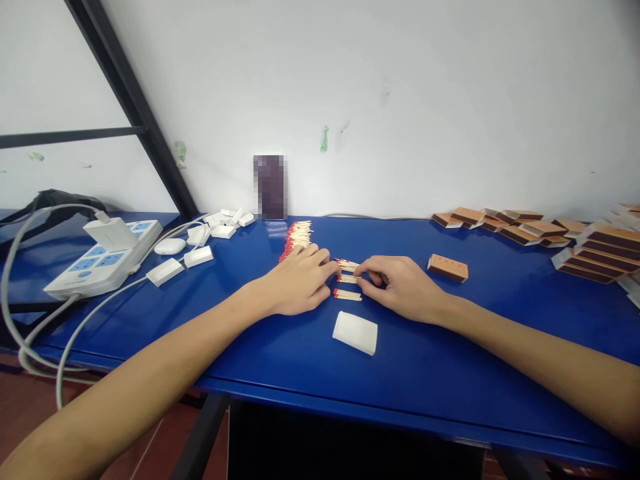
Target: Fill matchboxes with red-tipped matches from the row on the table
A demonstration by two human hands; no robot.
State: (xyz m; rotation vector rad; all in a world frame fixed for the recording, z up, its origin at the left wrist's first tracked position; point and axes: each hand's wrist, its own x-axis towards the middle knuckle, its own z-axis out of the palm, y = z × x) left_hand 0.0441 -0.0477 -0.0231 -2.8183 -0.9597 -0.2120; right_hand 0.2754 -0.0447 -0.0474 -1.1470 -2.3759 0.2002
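- Red-headed wooden matches (349,295), small groups, between both hands on a blue table (280,353).
- Left hand (304,281): thumb and forefinger apart, forefinger at the match heads.
- Right hand (404,288): thumb and forefinger at the stick ends; cannot tell whether clamped.
- White matchbox tray (355,333), near side.
- Match pile (300,235), far left of groups.
- Orange-brown matchbox (449,267), right.

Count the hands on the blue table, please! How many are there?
2. The left hand is just in front of the match pile; the right hand is beside the small match groups, opposite the left. Neither is hidden.
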